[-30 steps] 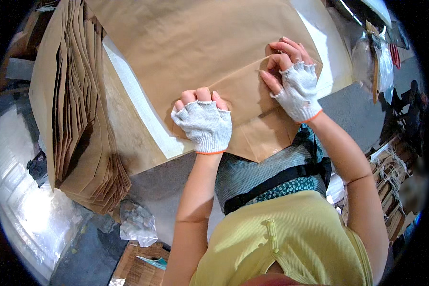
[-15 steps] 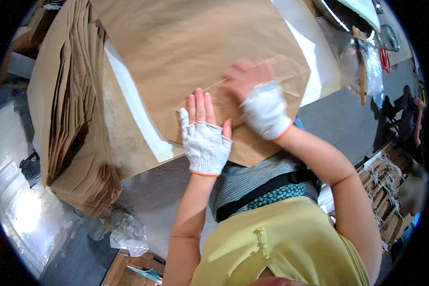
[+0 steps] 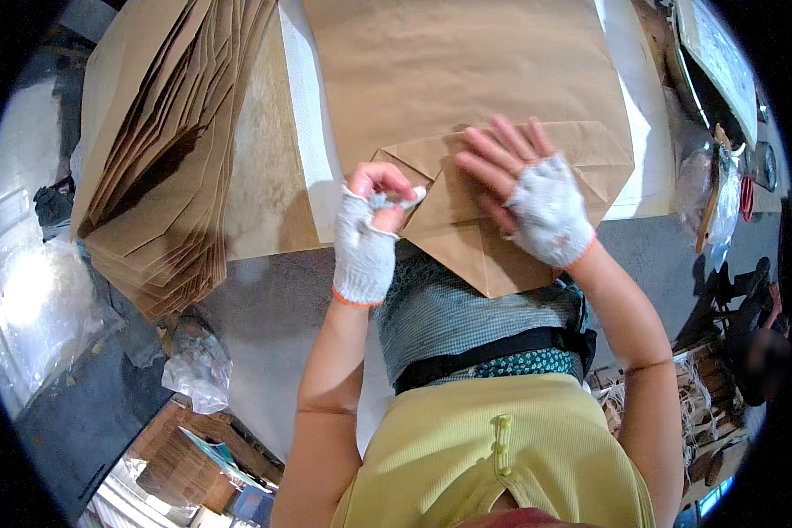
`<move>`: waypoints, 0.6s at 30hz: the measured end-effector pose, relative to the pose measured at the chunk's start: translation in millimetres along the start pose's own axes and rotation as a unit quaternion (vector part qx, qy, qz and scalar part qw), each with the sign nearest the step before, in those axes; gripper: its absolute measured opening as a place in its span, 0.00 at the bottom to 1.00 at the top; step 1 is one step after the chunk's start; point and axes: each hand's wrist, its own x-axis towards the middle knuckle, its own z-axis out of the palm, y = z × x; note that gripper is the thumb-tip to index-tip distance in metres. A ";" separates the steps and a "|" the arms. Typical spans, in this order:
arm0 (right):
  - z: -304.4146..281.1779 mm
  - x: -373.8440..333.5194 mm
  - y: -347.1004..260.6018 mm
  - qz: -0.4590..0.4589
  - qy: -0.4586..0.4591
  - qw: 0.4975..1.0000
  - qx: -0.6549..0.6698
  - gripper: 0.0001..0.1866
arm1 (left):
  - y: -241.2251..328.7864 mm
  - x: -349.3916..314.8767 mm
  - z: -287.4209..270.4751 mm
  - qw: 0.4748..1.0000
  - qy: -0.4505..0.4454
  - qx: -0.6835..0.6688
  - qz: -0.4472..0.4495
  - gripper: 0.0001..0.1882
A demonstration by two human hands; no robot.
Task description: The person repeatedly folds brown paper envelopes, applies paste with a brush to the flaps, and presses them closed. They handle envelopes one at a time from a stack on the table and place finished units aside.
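Observation:
A large brown paper bag (image 3: 466, 62) lies flat before me, its near end folded into a pointed bottom flap (image 3: 484, 246). My right hand (image 3: 537, 189), in a white fingerless glove, rests on the folded end with its fingers spread, slightly blurred. At the left corner of that fold is my left hand (image 3: 374, 220), gloved likewise, with fingers curled in toward the thumb. Whether paper is caught between them is hidden. The near tip of the flap hangs over the table edge against my lap.
To the left stands a thick fanned stack of brown paper bags (image 3: 163, 176). White sheeting (image 3: 304, 97) shows under the bag. Clear plastic (image 3: 198, 365) and a cardboard box (image 3: 185, 458) are low left. At right hangs a wooden stick (image 3: 708, 198) beside plastic; tied bundles (image 3: 695, 396) lie below.
My left hand has gone from lying flat on the fold to curled at its left corner. My right hand has spread its fingers on the folded end. The whole view has shifted.

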 end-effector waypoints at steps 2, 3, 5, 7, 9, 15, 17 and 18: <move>9.0 4.1 -6.2 0.013 0.003 1.000 0.006 0.36 | -11.0 -13.8 -11.8 0.991 -0.034 0.124 -0.031 0.13; 11.6 4.2 -6.8 0.019 0.005 1.000 0.007 0.36 | -8.4 -19.7 -16.2 0.985 -0.048 0.165 -0.024 0.13; 11.3 2.3 -8.5 0.032 0.004 0.999 0.005 0.36 | -0.6 -18.5 -22.0 0.971 -0.063 0.226 -0.048 0.12; 8.1 1.4 -6.8 0.048 0.013 0.999 0.004 0.36 | 6.1 -10.1 -14.1 0.932 -0.089 0.351 0.020 0.08; 9.9 2.8 -4.7 0.055 0.012 0.998 0.029 0.37 | 11.0 -10.7 15.3 0.916 -0.030 0.390 0.082 0.07; 11.5 -10.0 2.0 0.142 0.028 0.989 -0.022 0.39 | -5.4 9.3 71.0 0.810 -0.126 0.518 0.243 0.38; -1.8 -41.8 20.2 0.217 0.060 0.972 -0.062 0.41 | -13.4 9.4 35.9 0.791 -0.095 0.578 0.179 0.42; -10.1 -58.6 29.2 0.257 0.057 0.960 -0.098 0.41 | -22.2 8.6 12.4 0.803 -0.052 0.562 0.193 0.42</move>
